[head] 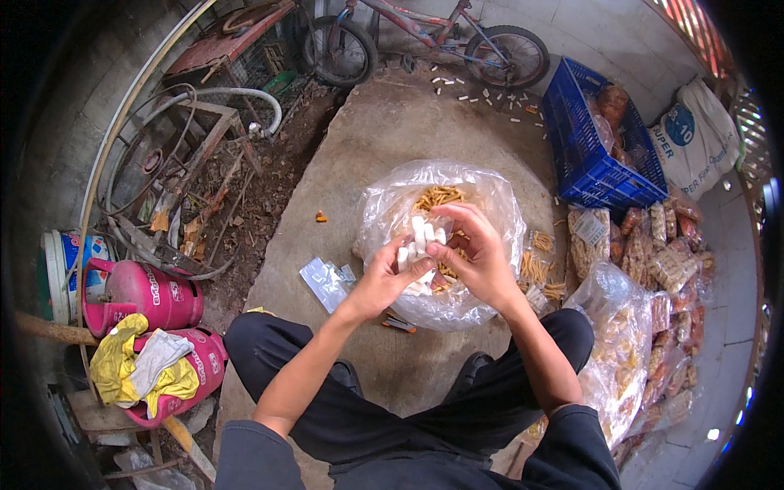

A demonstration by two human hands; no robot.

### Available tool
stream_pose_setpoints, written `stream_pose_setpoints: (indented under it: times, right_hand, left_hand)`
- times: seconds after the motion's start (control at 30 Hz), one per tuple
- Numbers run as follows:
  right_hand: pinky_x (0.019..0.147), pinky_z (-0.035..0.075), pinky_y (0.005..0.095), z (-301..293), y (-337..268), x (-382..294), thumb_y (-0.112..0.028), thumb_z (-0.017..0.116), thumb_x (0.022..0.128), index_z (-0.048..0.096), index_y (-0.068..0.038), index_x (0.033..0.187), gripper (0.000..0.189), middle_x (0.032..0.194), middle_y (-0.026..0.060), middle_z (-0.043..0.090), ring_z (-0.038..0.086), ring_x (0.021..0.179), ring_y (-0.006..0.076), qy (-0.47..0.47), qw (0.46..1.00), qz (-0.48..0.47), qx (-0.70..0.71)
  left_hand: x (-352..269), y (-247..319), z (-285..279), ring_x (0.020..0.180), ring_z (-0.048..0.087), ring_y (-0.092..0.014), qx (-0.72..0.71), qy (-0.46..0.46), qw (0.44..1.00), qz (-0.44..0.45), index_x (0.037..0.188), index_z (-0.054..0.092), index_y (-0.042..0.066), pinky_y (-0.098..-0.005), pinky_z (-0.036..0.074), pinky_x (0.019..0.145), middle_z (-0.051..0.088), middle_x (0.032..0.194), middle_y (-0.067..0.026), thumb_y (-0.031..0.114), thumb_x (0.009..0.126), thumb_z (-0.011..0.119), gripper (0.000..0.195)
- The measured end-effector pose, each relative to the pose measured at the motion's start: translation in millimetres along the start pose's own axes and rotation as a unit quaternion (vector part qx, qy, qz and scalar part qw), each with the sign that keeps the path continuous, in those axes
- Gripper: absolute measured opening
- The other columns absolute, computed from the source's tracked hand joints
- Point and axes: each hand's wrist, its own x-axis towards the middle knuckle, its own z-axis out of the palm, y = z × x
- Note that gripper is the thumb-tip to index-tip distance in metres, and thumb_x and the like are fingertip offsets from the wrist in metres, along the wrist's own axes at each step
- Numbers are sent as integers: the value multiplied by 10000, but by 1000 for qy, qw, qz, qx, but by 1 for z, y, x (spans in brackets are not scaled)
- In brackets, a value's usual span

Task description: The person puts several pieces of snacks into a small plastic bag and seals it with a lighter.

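My left hand [387,275] and my right hand [474,257] together hold a small clear plastic packet of white stick-shaped pieces [419,242]. Both thumbs rest on its near side. Below them a large clear plastic bag [386,196] stands with its mouth spread wide, holding thin golden-brown sticks [439,196]. The hands hide part of its contents. On the floor left of the bag lie flat clear plastic sachets [324,283]. An orange and black tool [399,323], perhaps a cutter or stapler, lies at the bag's near edge. Small packets of brown sticks [536,264] lie to its right.
A blue plastic crate [579,141] and many filled snack packets [640,245] stand at right, with a large filled clear bag [612,343] nearer me. Pink gas cylinders [153,294] are at left. Behind, white pieces [487,95] lie scattered near a bicycle [429,30].
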Motion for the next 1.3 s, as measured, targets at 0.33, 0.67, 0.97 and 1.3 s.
stream_pose_setpoints:
  times: [0.33,0.67,0.97,1.3]
  right_hand:
    - [658,459,213,-4,4,-3,-34,673,773,646,0,866,102,718,16,639,563,689,55,14,999,25,-15]
    - [590,438,209,-1,4,-4,-18,694,741,577,-36,1063,343,696,10,639,525,627,36,-17,999,42,-23]
    - [598,439,203,-2,28,-5,-73,666,795,588,-5,987,218,717,-14,555,525,679,52,-48,993,109,28]
    - [594,436,201,-2,22,-4,-61,643,812,618,14,826,80,720,6,616,538,668,44,-50,990,125,36]
  left_hand:
    - [-3,5,7,764,608,-121,-14,40,999,29,1168,450,27,-240,500,658,589,882,-40,320,918,492,387]
    - [2,-3,0,674,518,-26,-18,114,993,40,865,616,33,-180,417,612,595,744,18,236,904,545,219]
    - [5,-4,4,690,551,-41,48,151,982,106,980,612,2,-183,440,609,633,827,-19,206,908,534,230]
    - [5,-5,7,905,591,-116,25,164,978,126,1045,580,-12,-234,479,773,621,1048,-115,163,900,539,231]
